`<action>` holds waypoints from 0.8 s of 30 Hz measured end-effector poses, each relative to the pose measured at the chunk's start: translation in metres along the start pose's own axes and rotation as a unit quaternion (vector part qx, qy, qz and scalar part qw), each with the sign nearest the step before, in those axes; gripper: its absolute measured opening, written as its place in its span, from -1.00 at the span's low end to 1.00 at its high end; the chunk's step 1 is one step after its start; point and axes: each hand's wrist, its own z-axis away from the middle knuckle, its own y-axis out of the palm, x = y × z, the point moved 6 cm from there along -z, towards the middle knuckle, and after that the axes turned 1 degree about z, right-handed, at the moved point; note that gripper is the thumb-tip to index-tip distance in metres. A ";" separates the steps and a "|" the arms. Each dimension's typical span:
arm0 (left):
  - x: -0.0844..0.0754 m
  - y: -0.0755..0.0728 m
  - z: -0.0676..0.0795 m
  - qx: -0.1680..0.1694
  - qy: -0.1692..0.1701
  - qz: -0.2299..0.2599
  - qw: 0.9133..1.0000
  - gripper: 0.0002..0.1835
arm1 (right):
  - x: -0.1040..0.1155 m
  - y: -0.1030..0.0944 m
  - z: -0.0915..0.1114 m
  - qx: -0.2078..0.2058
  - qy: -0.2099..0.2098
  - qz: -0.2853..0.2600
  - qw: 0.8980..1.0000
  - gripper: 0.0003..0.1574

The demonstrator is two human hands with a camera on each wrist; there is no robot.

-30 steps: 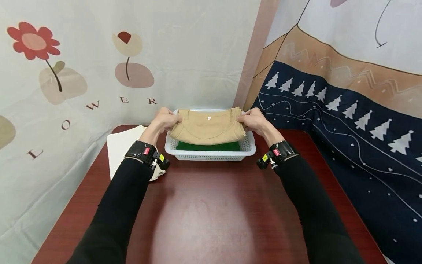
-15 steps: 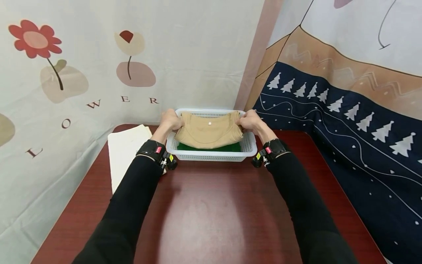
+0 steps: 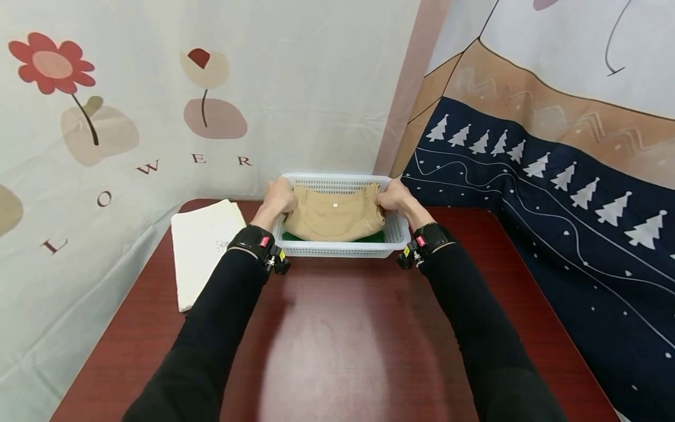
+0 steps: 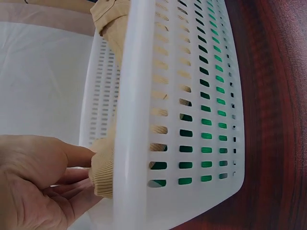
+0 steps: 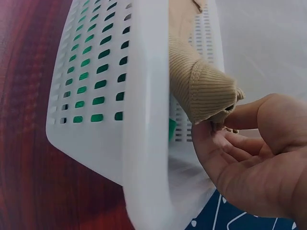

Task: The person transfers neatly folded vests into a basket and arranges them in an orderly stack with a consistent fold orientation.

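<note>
A folded tan shirt [image 3: 334, 218] with a small white neck label hangs between both hands inside a white perforated plastic basket [image 3: 337, 253]. Its left end is pinched by my left hand [image 3: 280, 198], thumb and fingers on the ribbed edge in the left wrist view. My right hand [image 3: 394, 197] grips the other end; in the right wrist view the ribbed edge [image 5: 211, 93] sits between thumb and fingers. Beneath the shirt lies green cloth [image 3: 375, 237], mostly hidden and also showing through the basket's holes.
A folded off-white cloth [image 3: 203, 252] lies on the dark red wooden table [image 3: 337, 334], left of the basket. Behind the table hangs a pale curtain [image 3: 316, 88] with flower prints. A navy and tan printed curtain [image 3: 527, 193] hangs along the right side.
Both hands have lowered the tan shirt from above the basket's rim down into it, and have moved slightly closer together. Less of the green cloth shows. The basket stays put.
</note>
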 end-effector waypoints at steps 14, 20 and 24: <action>-0.024 -0.003 0.024 0.027 0.001 -0.068 0.997 -0.90 | 0.006 0.008 0.002 -0.005 0.008 0.109 0.994 -0.82; -0.009 0.019 0.000 0.015 0.019 -0.068 0.997 -0.78 | -0.006 0.018 -0.020 -0.003 -0.010 0.141 0.990 -0.82; -0.038 -0.006 0.058 0.023 0.013 -0.052 0.998 -0.78 | -0.010 0.028 -0.034 0.011 -0.010 0.201 0.980 -0.85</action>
